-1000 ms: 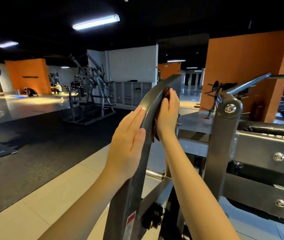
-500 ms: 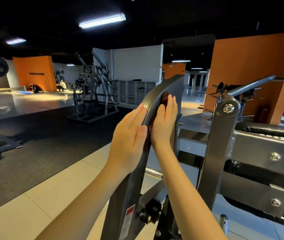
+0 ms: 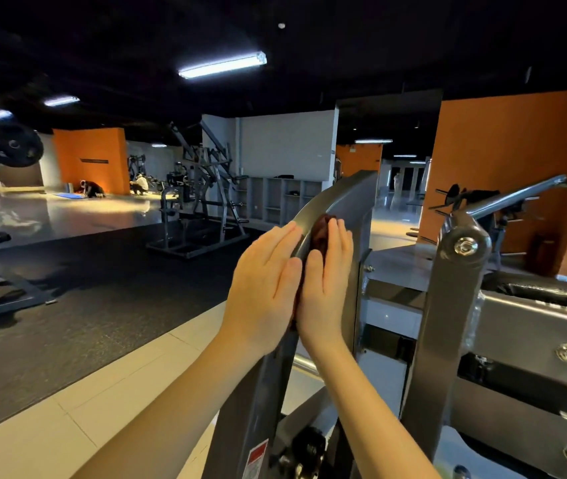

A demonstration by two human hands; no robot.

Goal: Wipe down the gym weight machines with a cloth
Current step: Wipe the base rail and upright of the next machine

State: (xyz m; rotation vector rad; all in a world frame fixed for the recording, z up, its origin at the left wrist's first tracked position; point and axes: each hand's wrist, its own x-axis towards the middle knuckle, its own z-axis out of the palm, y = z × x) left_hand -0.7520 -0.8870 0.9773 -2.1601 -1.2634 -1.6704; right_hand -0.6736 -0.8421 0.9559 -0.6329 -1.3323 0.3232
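A person's left hand (image 3: 265, 288) lies flat, fingers straight, on the left face of a weight machine's curved grey steel arm (image 3: 347, 198). The right hand (image 3: 327, 292), fingers also straight, presses a dark brown cloth (image 3: 320, 229) against the arm's right face, the cloth showing at the hand's 12 o'clock.

Open air left of curved beam (image 3: 347, 197); upright post (image 3: 437, 333) crowds right side.

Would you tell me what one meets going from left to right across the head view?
black weight plate → grey machine on the dark mat → left hand → right hand → upright post with the bolt. The cloth lies under the right hand, so it is left out.
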